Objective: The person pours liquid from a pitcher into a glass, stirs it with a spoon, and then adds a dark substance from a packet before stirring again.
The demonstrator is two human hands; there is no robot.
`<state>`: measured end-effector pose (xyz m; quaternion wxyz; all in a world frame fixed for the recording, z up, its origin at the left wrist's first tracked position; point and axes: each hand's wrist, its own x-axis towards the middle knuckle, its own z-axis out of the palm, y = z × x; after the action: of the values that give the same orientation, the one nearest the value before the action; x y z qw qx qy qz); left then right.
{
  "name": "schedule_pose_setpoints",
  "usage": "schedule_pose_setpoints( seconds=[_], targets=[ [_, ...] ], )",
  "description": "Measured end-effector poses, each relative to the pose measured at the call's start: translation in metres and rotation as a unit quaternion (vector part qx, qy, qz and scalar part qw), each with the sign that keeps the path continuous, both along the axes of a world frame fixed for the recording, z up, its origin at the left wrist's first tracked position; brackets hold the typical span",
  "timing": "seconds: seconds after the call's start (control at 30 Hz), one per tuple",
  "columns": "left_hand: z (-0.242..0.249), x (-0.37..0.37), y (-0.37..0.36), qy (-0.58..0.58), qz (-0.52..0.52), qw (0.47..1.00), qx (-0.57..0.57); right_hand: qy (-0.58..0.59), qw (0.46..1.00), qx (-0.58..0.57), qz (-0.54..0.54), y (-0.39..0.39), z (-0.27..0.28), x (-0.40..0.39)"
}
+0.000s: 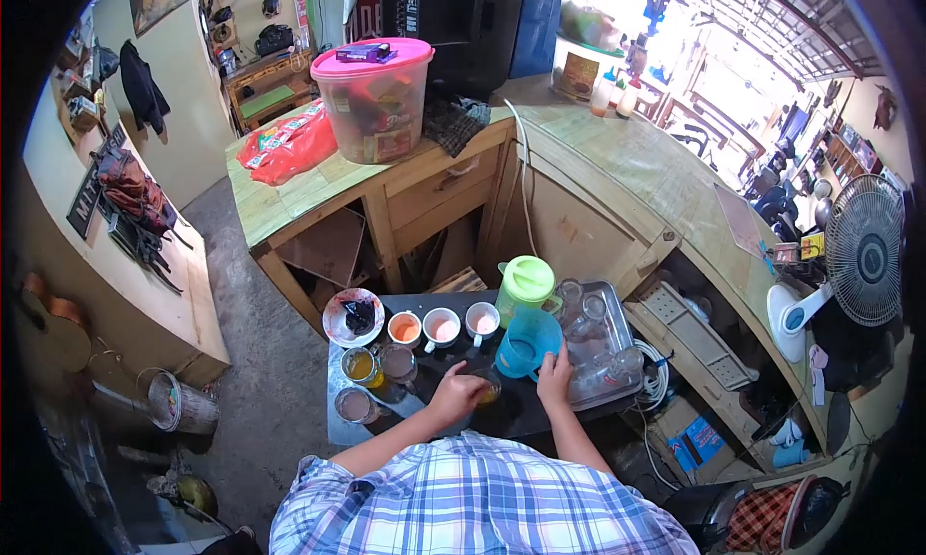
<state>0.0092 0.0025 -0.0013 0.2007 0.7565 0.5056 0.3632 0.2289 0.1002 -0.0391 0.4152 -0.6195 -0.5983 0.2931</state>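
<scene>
On the low dark table, my right hand is closed on the handle side of a blue pitcher. My left hand has its fingers pressed together at a small glass with yellowish contents. Three white cups stand in a row beyond it. Left of my left hand are a glass of orange-yellow drink and two glasses of brownish drink. A patterned bowl holds a dark plastic bag. Behind the blue pitcher stands a green lidded pitcher.
A metal tray with several clear glasses lies at the table's right. Beyond stands a wooden counter with a pink-lidded tub and a red bag. A fan is at the right, a bucket on the left floor.
</scene>
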Motion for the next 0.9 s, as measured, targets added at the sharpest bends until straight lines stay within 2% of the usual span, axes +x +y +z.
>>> schedule_pose_setpoints(
  seconds=[0.07,0.17,0.3,0.37,0.47,0.6,0.67,0.77,0.9],
  targets=[
    [0.003,-0.001,-0.002,0.051,0.023,0.998,0.027,-0.059,0.993,0.103,-0.010,0.004,-0.018,0.002],
    [-0.012,-0.001,-0.001,0.021,0.019,0.999,0.022,-0.042,0.993,0.112,-0.008,0.002,-0.013,0.001],
    [-0.001,0.000,-0.003,0.026,0.015,0.999,0.014,-0.060,0.993,0.098,-0.008,-0.003,-0.002,0.000],
    [-0.003,-0.003,-0.002,0.063,0.005,0.997,0.043,-0.015,0.999,0.035,0.005,-0.007,0.018,-0.004],
    [-0.013,-0.002,-0.001,0.022,-0.026,0.998,0.045,-0.007,0.999,0.038,0.009,-0.009,0.028,-0.006],
    [-0.001,-0.002,-0.002,0.032,-0.023,0.999,0.025,-0.023,0.998,0.066,0.007,-0.007,0.022,-0.005],
    [0.002,-0.006,-0.001,0.115,-0.025,0.992,0.035,-0.032,0.998,0.063,0.006,-0.008,0.024,-0.006],
    [-0.009,-0.005,-0.002,0.068,-0.021,0.997,0.042,-0.031,0.997,0.077,0.005,-0.008,0.022,-0.006],
    [0.000,-0.003,-0.003,0.047,-0.018,0.998,0.034,-0.027,0.999,0.047,0.006,-0.008,0.021,-0.005]
  ],
)
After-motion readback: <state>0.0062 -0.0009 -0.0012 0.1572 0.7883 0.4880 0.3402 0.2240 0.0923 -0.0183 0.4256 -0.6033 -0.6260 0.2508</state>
